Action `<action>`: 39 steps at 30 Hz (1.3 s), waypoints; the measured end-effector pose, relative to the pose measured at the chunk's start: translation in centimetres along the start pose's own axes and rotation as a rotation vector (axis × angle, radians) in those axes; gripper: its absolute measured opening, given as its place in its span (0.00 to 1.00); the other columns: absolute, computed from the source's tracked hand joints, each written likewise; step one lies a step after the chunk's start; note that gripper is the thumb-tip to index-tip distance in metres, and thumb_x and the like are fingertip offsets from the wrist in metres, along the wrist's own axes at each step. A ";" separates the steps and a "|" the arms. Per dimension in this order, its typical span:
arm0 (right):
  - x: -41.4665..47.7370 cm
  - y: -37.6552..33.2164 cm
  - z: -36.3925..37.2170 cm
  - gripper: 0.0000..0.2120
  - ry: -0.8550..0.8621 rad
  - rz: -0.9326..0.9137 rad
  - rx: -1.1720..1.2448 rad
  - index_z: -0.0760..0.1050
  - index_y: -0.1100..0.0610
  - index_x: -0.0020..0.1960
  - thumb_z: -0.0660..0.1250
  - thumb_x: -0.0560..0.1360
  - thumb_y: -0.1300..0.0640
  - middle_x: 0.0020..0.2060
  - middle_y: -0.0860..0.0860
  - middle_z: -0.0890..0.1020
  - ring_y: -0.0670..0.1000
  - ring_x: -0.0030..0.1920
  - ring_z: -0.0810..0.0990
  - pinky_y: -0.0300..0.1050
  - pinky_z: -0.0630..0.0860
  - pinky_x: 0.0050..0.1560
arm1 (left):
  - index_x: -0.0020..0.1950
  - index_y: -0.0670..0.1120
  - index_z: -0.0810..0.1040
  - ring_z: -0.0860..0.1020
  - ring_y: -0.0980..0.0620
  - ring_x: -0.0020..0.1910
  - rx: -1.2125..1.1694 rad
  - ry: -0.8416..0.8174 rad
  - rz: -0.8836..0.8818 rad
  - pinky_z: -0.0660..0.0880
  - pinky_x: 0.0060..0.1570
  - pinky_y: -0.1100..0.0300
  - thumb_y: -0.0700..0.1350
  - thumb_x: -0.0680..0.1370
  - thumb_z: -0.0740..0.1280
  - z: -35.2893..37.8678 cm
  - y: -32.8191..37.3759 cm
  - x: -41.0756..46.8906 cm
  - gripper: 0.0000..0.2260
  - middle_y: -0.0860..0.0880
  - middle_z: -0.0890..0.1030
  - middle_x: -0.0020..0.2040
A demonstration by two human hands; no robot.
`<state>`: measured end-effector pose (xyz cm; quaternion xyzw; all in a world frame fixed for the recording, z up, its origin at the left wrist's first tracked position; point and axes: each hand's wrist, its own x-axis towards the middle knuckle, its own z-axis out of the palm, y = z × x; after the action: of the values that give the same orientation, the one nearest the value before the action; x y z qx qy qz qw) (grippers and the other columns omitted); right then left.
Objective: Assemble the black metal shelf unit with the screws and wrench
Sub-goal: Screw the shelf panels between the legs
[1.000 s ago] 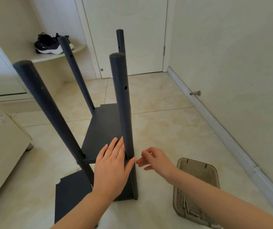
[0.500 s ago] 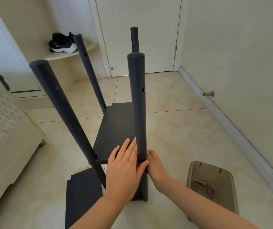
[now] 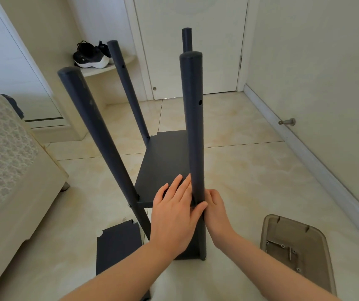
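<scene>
The black shelf unit stands on the tiled floor with several upright poles. The near pole [image 3: 192, 127] rises in front of me beside the middle shelf panel [image 3: 165, 157]. My left hand [image 3: 174, 216] rests its straight fingers on that panel, and its thumb wraps across the front of the near pole. My right hand [image 3: 217, 211] is pressed against the pole's right side at the same height, its fingertips hidden behind the pole. A lower panel [image 3: 117, 248] sits near the floor. No wrench is visible.
A translucent grey tray [image 3: 267, 231] lies on the floor at the right with several screws [image 3: 282, 246] in it. A cream upholstered piece of furniture [image 3: 11, 170] stands at the left. The wall with a door stop [image 3: 287, 122] runs along the right. Black shoes [image 3: 91, 55] sit on a corner shelf.
My right hand has moved in from open air to the right side of the near pole at the shelf joint. The left hand has kept its place. The camera has shifted left.
</scene>
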<state>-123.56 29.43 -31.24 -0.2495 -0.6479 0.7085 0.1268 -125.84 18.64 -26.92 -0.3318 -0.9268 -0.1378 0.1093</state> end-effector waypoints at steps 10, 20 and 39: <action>0.4 -3.0 3.1 0.10 -0.106 -0.036 -0.042 0.66 0.59 0.54 0.52 0.85 0.52 0.38 0.55 0.76 0.48 0.29 0.75 0.37 0.74 0.28 | 0.76 0.59 0.66 0.56 0.62 0.79 -0.224 0.044 -0.087 0.41 0.75 0.65 0.69 0.75 0.43 -1.4 -3.7 0.3 0.34 0.65 0.67 0.74; 2.0 -4.7 8.2 0.10 -0.069 -0.055 -0.132 0.65 0.60 0.59 0.51 0.85 0.54 0.37 0.56 0.76 0.45 0.26 0.74 0.33 0.72 0.27 | 0.70 0.60 0.73 0.61 0.83 0.60 -0.498 0.110 -0.101 0.52 0.73 0.65 0.60 0.80 0.61 -1.9 -9.7 1.7 0.19 0.81 0.69 0.55; 3.1 -4.7 13.2 0.06 -0.134 -0.121 -0.438 0.64 0.54 0.57 0.54 0.84 0.52 0.44 0.56 0.79 0.48 0.33 0.81 0.29 0.72 0.27 | 0.77 0.60 0.64 0.70 0.71 0.65 -1.035 0.089 -0.385 0.63 0.63 0.73 0.53 0.83 0.63 -0.8 -14.9 -0.6 0.22 0.77 0.73 0.58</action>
<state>-133.68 20.36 -26.70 -0.1842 -0.8068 0.5571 0.0687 -134.94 6.94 -29.11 -0.1607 -0.7765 -0.6067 -0.0562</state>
